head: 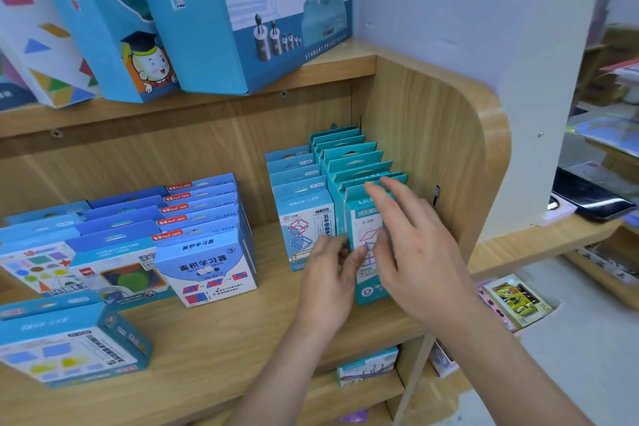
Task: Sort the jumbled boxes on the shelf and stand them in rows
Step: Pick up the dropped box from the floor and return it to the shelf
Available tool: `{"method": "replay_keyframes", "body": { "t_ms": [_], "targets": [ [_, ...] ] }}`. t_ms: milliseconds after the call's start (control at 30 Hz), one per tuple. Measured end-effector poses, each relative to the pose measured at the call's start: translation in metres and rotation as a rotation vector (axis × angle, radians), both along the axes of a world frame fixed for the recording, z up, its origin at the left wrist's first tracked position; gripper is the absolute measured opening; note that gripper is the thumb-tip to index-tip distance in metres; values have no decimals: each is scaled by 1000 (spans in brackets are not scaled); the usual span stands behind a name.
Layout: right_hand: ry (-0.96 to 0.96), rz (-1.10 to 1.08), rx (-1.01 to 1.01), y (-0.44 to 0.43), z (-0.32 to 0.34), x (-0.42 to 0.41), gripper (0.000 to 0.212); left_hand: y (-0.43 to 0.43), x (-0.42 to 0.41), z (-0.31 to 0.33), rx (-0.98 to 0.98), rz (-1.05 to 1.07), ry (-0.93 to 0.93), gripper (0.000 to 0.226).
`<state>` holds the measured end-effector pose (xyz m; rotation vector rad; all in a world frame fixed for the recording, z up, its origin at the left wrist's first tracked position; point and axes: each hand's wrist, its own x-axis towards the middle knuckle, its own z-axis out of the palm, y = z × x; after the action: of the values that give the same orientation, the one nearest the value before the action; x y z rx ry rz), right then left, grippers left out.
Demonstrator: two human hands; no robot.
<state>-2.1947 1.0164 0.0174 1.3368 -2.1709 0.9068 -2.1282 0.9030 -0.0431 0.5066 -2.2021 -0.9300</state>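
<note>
Several teal boxes (352, 162) stand upright in a row against the shelf's right wall. My right hand (411, 245) lies with straight fingers on the front teal box (361, 218) of that row. My left hand (328, 273) touches the same box's lower left edge, thumb against its face. Left of it stands a short row of light blue boxes (301, 211). Further left, rows of blue boxes (204, 239) stand upright on the wooden shelf (242, 322).
A blue box (72, 339) lies tilted at the shelf's front left. Large blue boxes (242, 10) lean on the shelf above. The curved wooden side panel (449, 149) bounds the right. Lower shelves hold more boxes (366, 363).
</note>
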Motion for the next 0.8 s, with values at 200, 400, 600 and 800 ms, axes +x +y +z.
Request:
{"method": "replay_keyframes", "body": {
  "t_ms": [200,400,600,800],
  "targets": [
    [-40,62,3,4,-11,3,49,-4,1,-6,55,59,-3,17],
    [-116,86,-23,16,-32,11,41,-5,10,-15,132,116,0,42],
    [-163,89,42,18,-47,21,39,-2,21,-19,183,104,31,39],
    [-218,97,5,10,-40,25,29,-5,43,-1,75,123,74,25]
  ]
}}
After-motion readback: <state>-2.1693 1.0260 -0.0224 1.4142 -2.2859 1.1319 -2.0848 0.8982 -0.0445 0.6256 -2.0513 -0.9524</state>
